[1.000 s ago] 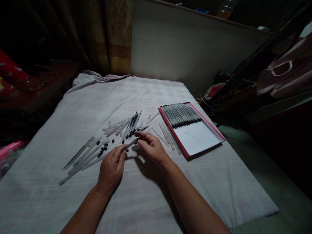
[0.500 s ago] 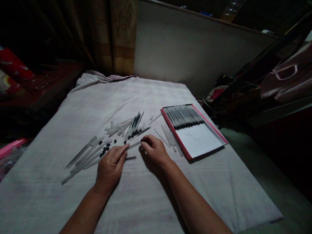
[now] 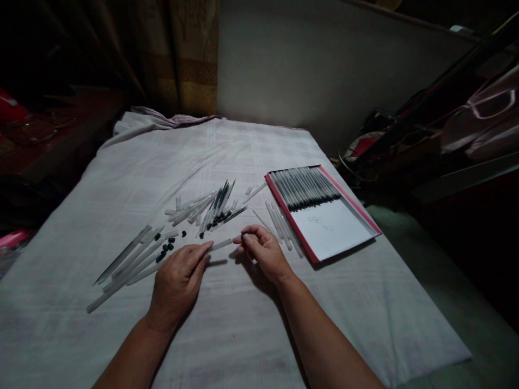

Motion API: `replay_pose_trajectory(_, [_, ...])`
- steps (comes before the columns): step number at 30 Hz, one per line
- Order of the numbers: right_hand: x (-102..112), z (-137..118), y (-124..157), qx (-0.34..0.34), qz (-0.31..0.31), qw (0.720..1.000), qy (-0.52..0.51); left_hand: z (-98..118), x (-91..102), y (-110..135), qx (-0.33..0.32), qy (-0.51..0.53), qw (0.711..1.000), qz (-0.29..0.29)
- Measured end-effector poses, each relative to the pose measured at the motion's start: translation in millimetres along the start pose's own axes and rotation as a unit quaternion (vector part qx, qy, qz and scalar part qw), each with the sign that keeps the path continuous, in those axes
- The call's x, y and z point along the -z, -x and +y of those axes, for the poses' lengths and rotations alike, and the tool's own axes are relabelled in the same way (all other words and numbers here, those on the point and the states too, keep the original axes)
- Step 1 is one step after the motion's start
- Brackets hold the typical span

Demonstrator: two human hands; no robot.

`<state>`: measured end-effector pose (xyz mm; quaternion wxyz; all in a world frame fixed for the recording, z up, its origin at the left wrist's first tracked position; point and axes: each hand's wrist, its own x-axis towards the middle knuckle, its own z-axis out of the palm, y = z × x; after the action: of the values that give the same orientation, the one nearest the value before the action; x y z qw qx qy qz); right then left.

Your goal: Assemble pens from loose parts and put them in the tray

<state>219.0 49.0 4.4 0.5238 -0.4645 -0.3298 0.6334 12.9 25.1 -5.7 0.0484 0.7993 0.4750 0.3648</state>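
Note:
My left hand grips a clear pen barrel whose free end points right, just above the white cloth. My right hand is pinched at that end, fingertips closed on something too small to make out. Beyond the hands lie a heap of clear barrels and black refills. A few small black caps sit left of my left hand, beside several long clear tubes.
A red-edged tray at the right holds a row of assembled pens at its far end, with loose clear tubes along its left side. The cloth-covered table ends at the right and near edges. Dark clutter stands right, a curtain behind.
My right hand drew back from the refill heap to the end of the barrel held in my left hand. The view shifted slightly.

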Motion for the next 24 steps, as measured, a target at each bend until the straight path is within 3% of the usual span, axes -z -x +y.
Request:
replay_pose_trajectory(9, [-0.4,1.3,1.9,-0.023,-0.026,0.999,0.009,1.9,-1.4,1.3,0.002,-0.005,1.000,-0.016])
replay_pose_trajectory(16, [1.1,2.2,7.1,0.053,-0.048,0.992,0.108,2.1,0.1,-0.4,-0.003,-0.024,0.999,-0.022])
replay_pose_trajectory(21, [5.6,2.8,8.7,0.186,-0.030,0.947,0.261,0.4,-1.8,1.3,0.004,-0.027,0.999,-0.032])
replay_pose_trajectory(24, [7.2,0.9,7.8,0.230,-0.034,0.914,0.332,0.4,-2.3,1.8,-0.006,-0.023,0.999,-0.032])
